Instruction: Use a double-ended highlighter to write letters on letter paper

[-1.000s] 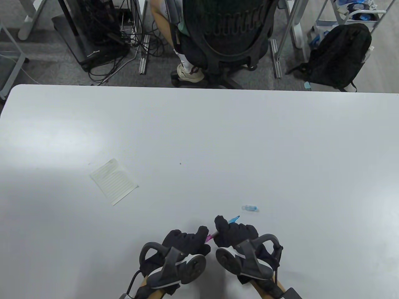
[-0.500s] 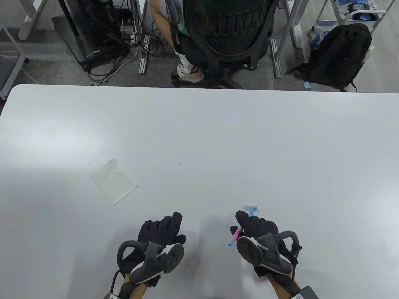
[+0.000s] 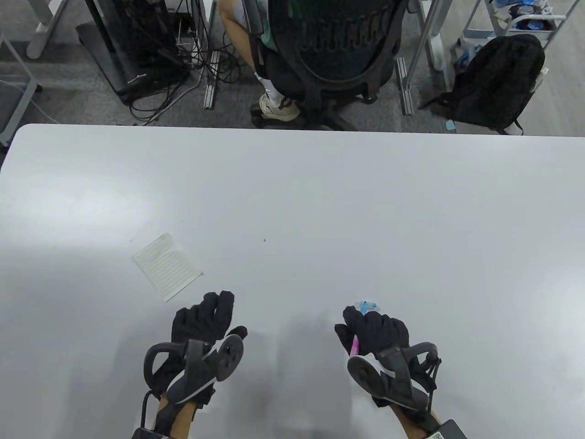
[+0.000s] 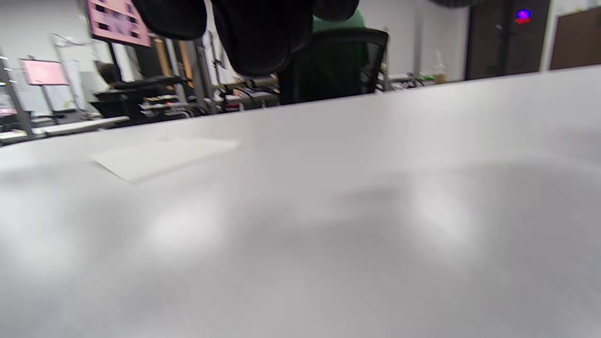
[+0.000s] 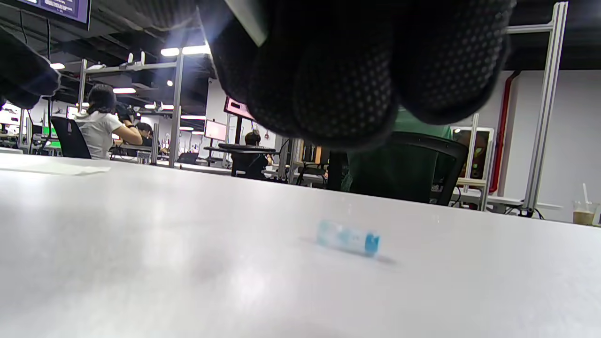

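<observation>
A small lined letter paper [image 3: 167, 266] lies flat on the white table [image 3: 320, 206], left of centre; the left wrist view shows it as a pale sheet [image 4: 159, 157]. My right hand [image 3: 365, 327] grips the double-ended highlighter [image 3: 354, 346], whose pink part shows by the thumb and whose blue tip pokes out past the fingers. A blue cap [image 5: 348, 238] lies on the table just beyond that hand, also seen in the table view [image 3: 368, 305]. My left hand [image 3: 208, 315] hovers with fingers extended and holds nothing, right of and nearer than the paper.
Beyond the table's far edge stand a black office chair [image 3: 343, 50] with a seated person, a black backpack [image 3: 498, 82] on the floor at right, and cables and a cart at left.
The hands have parted: my left hand let go of the highlighter and moved left and forward toward the paper. My right hand kept the highlighter and shifted right, near the blue cap.
</observation>
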### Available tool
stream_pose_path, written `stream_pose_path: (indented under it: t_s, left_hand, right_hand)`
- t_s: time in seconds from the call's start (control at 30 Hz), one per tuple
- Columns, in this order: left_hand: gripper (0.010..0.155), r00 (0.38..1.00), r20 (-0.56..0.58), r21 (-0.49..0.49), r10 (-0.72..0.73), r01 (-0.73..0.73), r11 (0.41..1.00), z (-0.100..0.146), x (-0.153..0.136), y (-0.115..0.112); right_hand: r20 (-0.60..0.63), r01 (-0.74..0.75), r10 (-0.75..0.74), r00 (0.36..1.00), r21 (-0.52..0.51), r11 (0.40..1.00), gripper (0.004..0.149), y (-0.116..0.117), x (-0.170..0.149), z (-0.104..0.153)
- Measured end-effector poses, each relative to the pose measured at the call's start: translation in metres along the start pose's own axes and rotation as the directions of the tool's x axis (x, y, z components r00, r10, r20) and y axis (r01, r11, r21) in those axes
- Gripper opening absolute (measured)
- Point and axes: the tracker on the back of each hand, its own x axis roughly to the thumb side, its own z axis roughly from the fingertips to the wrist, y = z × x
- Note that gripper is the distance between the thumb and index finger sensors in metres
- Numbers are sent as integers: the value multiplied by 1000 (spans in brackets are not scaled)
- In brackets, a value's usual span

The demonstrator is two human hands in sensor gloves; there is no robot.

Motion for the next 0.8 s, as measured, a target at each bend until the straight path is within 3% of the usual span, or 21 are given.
stream_pose_path:
  t_s: [0.17, 0.33, 0.57, 0.67, 0.8]
  left_hand:
    - [78, 983, -181, -20, -4, 1, 1000, -20, -39, 9]
    - [75, 952, -301, -84, -48, 24, 996, -38, -66, 0]
    - [73, 920, -381, -216, -89, 5, 976, -65, -83, -25]
    - [77, 921, -359, -326, -152, 29, 945, -72, -82, -37]
    - [76, 904, -380, -378, -196, 41, 925, -81, -83, -53]
  right_hand:
    - [14, 3, -3, 1000, -8, 1000, 55, -4, 2, -1]
    - [-1, 30, -30, 1000, -5, 1000, 53, -3, 1, -1]
    - [-10, 42, -42, 999, 6, 999, 54, -2, -2, -1]
    - [-16, 57, -57, 998, -21, 998, 57, -3, -3, 0]
    - [-21, 61, -61, 998, -23, 998, 55, -3, -4, -1]
